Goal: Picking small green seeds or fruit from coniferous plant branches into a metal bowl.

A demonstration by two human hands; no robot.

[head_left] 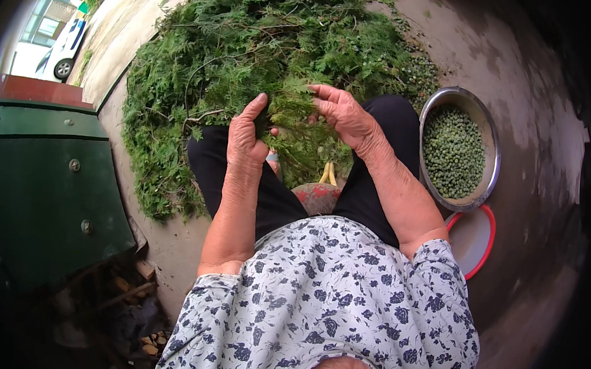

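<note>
A leafy green conifer sprig [290, 115] with flat, scaly foliage spans the space between my hands. My left hand [246, 135] is closed around its left side, thumb up, with most of the fingers hidden behind the leaves. On the other side, my right hand [348, 118] has its thumb and fingertips pressed together at the foliage; what exactly they pinch is too small to tell. Both hands are above my lap, in front of a large heap of cut conifer branches [215, 56].
To the right stands an oval-looking metal basin [496, 160] holding many small green cones [452, 152]. Partly beneath it is a red-rimmed basin [488, 249]. Loose cones lie at the heap's right edge. A dark green metal panel [45, 187] is at left, and a white car [67, 46] stands farther off.
</note>
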